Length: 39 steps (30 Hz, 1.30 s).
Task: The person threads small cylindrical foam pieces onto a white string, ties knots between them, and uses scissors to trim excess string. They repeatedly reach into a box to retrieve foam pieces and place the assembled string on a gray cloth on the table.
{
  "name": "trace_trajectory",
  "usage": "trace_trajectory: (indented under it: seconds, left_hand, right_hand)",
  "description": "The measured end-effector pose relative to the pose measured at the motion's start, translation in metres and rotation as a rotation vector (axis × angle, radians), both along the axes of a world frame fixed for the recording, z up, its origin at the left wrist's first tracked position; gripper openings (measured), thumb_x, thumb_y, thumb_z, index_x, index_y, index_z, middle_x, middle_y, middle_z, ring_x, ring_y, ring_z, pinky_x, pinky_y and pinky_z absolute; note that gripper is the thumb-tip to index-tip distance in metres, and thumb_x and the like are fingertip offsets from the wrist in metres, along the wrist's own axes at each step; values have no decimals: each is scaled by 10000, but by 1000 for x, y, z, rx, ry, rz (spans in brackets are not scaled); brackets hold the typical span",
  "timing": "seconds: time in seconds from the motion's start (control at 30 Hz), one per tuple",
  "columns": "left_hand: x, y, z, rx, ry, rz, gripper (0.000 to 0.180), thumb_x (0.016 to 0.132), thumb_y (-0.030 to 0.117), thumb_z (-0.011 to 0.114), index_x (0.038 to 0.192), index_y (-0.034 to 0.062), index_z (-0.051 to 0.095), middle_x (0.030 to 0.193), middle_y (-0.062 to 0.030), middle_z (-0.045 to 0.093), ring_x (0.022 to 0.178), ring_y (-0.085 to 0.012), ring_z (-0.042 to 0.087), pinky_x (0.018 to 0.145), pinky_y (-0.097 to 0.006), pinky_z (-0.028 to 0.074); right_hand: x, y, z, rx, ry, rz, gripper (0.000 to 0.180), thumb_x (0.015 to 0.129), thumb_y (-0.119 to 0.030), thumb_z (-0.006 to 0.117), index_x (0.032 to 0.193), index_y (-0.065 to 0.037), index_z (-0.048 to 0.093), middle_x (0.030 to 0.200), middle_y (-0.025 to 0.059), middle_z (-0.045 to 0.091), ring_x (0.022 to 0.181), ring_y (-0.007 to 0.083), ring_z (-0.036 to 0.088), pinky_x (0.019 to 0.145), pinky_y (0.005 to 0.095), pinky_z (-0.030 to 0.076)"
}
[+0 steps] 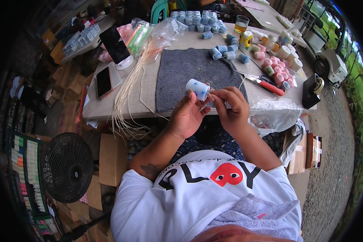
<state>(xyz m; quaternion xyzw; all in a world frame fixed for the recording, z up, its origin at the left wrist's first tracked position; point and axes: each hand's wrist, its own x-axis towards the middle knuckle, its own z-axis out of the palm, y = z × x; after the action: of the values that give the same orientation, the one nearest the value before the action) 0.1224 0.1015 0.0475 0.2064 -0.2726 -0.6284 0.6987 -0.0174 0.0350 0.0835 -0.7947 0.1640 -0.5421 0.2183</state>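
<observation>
Candle (196,89): was clamped sideways in fingers of left hand (185,117), above grey towel (189,66) on bench (151,76), presumably for steadiness; presented one end to pinched fingers of right hand (233,108), likely for fine control; could not tell pinch contents.

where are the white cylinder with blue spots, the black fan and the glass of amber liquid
white cylinder with blue spots (197,89): head view, middle of its curved side
black fan (68,167): head view, front grille near the hub
glass of amber liquid (241,25): head view, middle of its side
</observation>
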Motion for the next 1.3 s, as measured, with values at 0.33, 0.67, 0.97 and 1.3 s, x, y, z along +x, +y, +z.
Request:
trace_trajectory:
  seconds: [0.33,0.67,0.97,1.3]
  left_hand:
    - [2,1,5,-1,-75,52,624,859,472,611,1337,125,411,1238,-23,527,1088,-132,522,876,-315,420]
    - [-3,0,6,10,-126,65,632,848,459,632,1333,113,422,1212,-20,545,1082,-127,524,868,-301,420]
    - [-2,1,5,-29,-19,17,446,900,334,613,1289,143,506,1162,28,582,1063,-90,529,847,-275,388]
    - [-4,0,2,-5,-96,44,598,858,412,639,1335,116,430,1181,-6,566,1077,-118,526,872,-297,423]
  right_hand:
    - [-10,-5,-16,283,-29,103,175,789,42,662,944,-11,600,861,105,626,796,219,627,701,291,487]
    - [-10,-2,-7,171,24,39,165,782,50,650,918,-19,588,870,124,626,804,265,625,701,321,494]
    - [-11,-2,-15,277,-20,85,158,807,29,648,948,-19,595,880,107,618,794,221,624,687,302,493]
    - [-11,-1,-6,159,44,66,151,799,15,662,941,-8,617,873,102,601,757,206,615,643,276,490]
